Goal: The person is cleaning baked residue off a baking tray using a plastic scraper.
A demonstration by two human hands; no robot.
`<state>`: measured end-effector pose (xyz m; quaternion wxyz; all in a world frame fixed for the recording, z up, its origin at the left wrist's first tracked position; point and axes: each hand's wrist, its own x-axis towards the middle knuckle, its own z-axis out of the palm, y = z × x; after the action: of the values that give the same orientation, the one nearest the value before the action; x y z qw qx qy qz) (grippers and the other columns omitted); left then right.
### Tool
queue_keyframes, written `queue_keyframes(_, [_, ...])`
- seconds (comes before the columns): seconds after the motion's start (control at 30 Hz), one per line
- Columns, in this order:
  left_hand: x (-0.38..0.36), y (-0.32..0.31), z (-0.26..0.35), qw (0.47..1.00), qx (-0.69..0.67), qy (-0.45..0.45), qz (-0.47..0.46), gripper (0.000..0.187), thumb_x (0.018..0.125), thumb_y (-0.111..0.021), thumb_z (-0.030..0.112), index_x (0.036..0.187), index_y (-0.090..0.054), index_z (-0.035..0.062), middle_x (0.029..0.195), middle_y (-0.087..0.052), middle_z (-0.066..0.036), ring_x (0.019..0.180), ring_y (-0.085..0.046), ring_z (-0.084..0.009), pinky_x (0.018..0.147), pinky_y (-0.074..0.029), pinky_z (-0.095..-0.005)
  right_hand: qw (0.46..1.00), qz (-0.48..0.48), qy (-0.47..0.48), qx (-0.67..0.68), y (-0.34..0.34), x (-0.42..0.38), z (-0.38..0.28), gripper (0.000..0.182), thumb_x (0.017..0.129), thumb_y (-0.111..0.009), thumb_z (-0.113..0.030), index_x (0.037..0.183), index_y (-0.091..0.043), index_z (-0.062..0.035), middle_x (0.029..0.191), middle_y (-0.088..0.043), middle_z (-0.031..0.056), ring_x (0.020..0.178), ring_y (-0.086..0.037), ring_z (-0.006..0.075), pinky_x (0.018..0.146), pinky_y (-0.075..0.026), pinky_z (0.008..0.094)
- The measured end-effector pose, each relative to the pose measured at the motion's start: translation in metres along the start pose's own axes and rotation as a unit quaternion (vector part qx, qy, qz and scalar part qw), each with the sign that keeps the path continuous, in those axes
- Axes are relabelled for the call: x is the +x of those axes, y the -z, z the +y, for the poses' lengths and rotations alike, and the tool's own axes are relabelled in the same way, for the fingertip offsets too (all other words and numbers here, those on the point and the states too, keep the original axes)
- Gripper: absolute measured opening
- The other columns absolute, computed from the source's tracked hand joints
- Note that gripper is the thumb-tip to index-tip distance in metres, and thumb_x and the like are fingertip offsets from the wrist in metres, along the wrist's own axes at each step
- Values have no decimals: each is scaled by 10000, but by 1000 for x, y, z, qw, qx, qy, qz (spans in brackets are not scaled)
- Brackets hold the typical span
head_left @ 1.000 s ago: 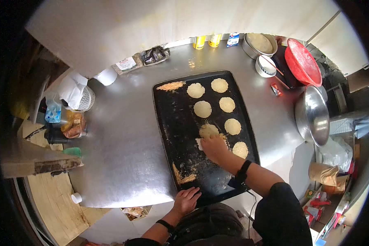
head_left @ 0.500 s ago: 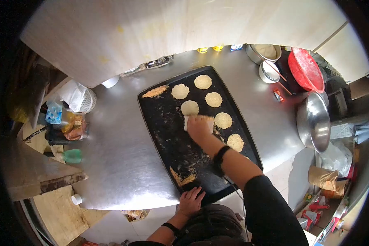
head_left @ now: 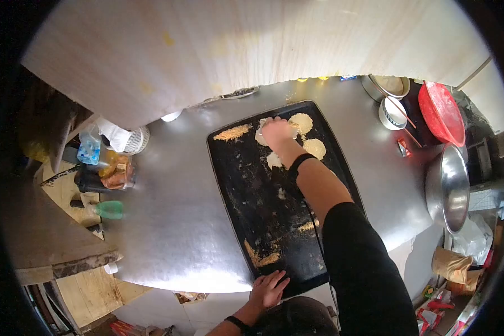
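Observation:
A large black baking tray (head_left: 241, 190) lies on the steel counter, with flat, pale, seed-coated dough rounds (head_left: 301, 122) on its far and right parts. My right hand (head_left: 278, 132) is over the far-left rounds, fingers curled down around something whitish that shows at both sides; what it is I cannot make out. Just below that hand, a whiter dough round (head_left: 274, 161) is partly covered by the wrist. My left hand (head_left: 269, 288) rests at the tray's near edge, fingers spread, holding nothing. My right forearm hides the tray's right side.
Loose seeds (head_left: 232, 133) lie in patches on the tray. To the right stand a white bowl (head_left: 392, 113), a red basin (head_left: 442, 114) and a steel bowl (head_left: 447, 189). On the left are a green bottle (head_left: 110, 209) and a white basket (head_left: 136, 140). A cabinet panel (head_left: 252, 50) overhangs the back.
My right hand has moved toward the tray's far end, from the middle of the left column to its far rounds. My left hand stays at the near edge. The whole view has shifted slightly.

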<state>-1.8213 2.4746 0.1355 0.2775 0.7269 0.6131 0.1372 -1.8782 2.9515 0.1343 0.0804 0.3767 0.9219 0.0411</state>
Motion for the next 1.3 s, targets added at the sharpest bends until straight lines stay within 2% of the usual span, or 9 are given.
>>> queue_keyframes(0.17, [3, 0, -2, 1000, 12, -1, -6, 504, 780, -671, 156, 1278, -610, 206, 1407, -475, -63, 1267, -479, -257, 932, -416, -451, 994, 103, 2, -19, -12, 9, 3, 188, 816, -585, -122, 926, -720, -52, 1034, -668, 108, 1004, -654, 259, 799, -547, 361])
queue_keyframes(0.3, [-1, -5, -5, 999, 27, -1, -22, 503, 797, -679, 177, 1291, -585, 202, 1423, -460, -66, 1278, -469, -269, 952, -398, -471, 999, 10, 42, 15, -6, -26, 12, 179, 798, -596, -118, 914, -723, -67, 1001, -671, 111, 955, -661, 266, 780, -552, 371])
queue_keyframes(0.33, [-2, -3, -7, 999, 29, 7, -41, 503, 803, -680, 181, 1295, -578, 202, 1425, -458, -67, 1280, -466, -273, 959, -391, -476, 996, 57, 74, -6, -5, -44, 16, 165, 795, -593, -124, 892, -718, -79, 954, -668, 104, 916, -657, 264, 765, -547, 380])
queue_keyframes(0.43, [-22, 9, -6, 998, 28, 0, -61, 509, 814, -693, 195, 1304, -559, 201, 1439, -446, -67, 1300, -446, -278, 990, -365, -489, 993, 50, 107, -3, -13, -91, 22, 139, 789, -599, -134, 869, -705, -91, 910, -651, 88, 885, -650, 262, 747, -538, 388])
queue_keyframes(0.53, [-57, 21, -21, 995, 20, -20, -96, 495, 814, -704, 182, 1289, -567, 199, 1432, -453, -55, 1298, -448, -260, 1024, -350, -498, 993, -3, 110, 35, -6, -145, 22, 204, 777, -627, -92, 971, -687, -70, 1030, -630, 133, 961, -624, 286, 768, -536, 412])
queue_keyframes(0.67, [-83, 34, -38, 989, 77, -84, -94, 442, 819, -701, 172, 1245, -586, 165, 1344, -522, -64, 1225, -509, -259, 1014, -374, -486, 990, 41, 74, 114, -7, -207, 19, 188, 783, -617, -100, 961, -660, -54, 991, -619, 137, 940, -623, 293, 765, -533, 418])
queue_keyframes(0.77, [-68, 44, -21, 998, 43, -28, -40, 419, 815, -699, 161, 1218, -591, 120, 1289, -549, -75, 1193, -527, -254, 996, -400, -464, 973, 99, 82, 192, -5, -257, 17, 201, 800, -609, -125, 993, -642, -78, 935, -606, 112, 917, -615, 288, 731, -523, 409])
queue_keyframes(0.93, [-28, 19, -6, 987, 44, -154, -14, 529, 851, -660, 208, 1348, -515, 96, 1436, -448, -94, 1310, -440, -268, 1078, -368, -440, 986, 29, 103, 126, 5, -356, -11, 289, 810, -613, -154, 1096, -615, -109, 890, -608, 76, 861, -612, 270, 666, -500, 399])
queue_keyframes(1.3, [-27, -9, -30, 985, 28, -173, 0, 570, 835, -643, 268, 1363, -498, 113, 1444, -460, -64, 1316, -438, -228, 1083, -356, -407, 996, 23, 56, 60, -12, -349, -30, 332, 801, -586, -145, 1126, -611, -78, 870, -600, 72, 824, -615, 250, 640, -505, 370])
